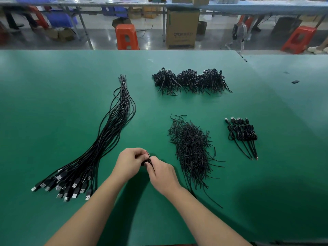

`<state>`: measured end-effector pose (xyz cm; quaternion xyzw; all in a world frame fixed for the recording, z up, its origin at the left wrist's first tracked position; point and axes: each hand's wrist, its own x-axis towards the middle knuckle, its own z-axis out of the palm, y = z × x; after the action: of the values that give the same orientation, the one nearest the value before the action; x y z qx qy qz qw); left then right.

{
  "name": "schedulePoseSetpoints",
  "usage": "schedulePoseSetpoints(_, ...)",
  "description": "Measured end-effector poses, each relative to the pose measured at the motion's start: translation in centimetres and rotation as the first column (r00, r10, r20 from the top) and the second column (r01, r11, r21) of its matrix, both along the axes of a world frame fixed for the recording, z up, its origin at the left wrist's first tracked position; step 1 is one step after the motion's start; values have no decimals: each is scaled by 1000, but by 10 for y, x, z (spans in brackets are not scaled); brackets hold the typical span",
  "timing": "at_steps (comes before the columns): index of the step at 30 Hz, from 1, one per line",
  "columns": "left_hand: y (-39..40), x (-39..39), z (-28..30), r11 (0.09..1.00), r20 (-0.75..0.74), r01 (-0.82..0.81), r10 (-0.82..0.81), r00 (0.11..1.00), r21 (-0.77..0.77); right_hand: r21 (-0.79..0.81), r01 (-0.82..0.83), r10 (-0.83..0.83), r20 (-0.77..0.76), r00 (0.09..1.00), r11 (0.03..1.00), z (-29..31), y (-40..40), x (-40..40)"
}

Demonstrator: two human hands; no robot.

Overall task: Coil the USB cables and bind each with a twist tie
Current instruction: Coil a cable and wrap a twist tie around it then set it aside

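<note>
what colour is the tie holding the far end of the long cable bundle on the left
White or pale grey; the tie wraps the long cable bundle near its far tip, seen in the head view.

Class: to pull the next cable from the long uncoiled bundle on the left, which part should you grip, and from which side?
Probably by a plug at the long bundle's near end, coming from the near side. There the USB plugs fan apart, each one separate. The far end is bound by a white tie, so the wires sit packed together.

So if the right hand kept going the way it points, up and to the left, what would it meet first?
The left hand, almost at once: the right hand points straight at it, and both hands grip the small coiled cable between them.
</note>
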<state>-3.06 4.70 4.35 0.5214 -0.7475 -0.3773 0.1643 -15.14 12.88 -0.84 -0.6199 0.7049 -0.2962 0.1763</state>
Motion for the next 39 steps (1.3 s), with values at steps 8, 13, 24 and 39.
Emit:
schedulePoseSetpoints(8, -9, 11, 14, 982, 46, 97, -106, 993, 162, -184, -53, 18, -187, 982, 982, 2, 7, 10)
schedulePoseSetpoints(13, -14, 14, 18, 978, 115, 133, -153, 982, 162, -221, -69, 7, -269, 963, 973, 2, 9, 14)
schedulePoseSetpoints(24, -12, 12, 28, 998, 317, 41, -53, 947, 43, -266, -55, -57, -397, 916, 962, 7, 10, 18)
schedulePoseSetpoints(39, 0, 5, 25, 994, 336, 53, -18, 942, -95, -313, 8, -141, -403, 904, 950, 1, 8, 18)
